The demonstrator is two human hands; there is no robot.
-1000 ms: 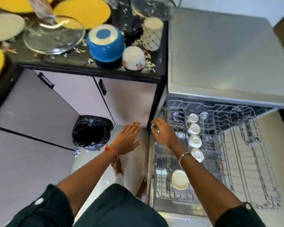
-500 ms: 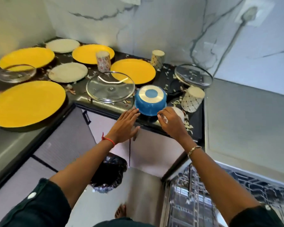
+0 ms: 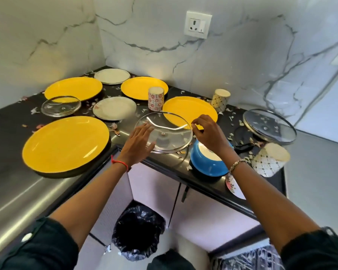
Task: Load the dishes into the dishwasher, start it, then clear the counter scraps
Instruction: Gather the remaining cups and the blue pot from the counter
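A round glass lid lies near the front edge of the dark counter. My left hand reaches its left rim with fingers straight, touching it. My right hand has its fingers curled at the lid's right rim and pinches it. Just under my right wrist sits an upturned blue bowl. Several yellow plates, the nearest one at the left, and two white plates are spread over the counter. Scraps are scattered among them.
A floral cup, a patterned cup and a tipped cup stand around. Two more glass lids lie at the left and right. A small floral bowl overhangs the counter edge. A black-lined bin stands below; the dishwasher rack shows at bottom right.
My view has swung up from the dishwasher rack to the counter. Both hands rose from the rack to the counter edge, then reached the glass lid, and my right hand took its rim.
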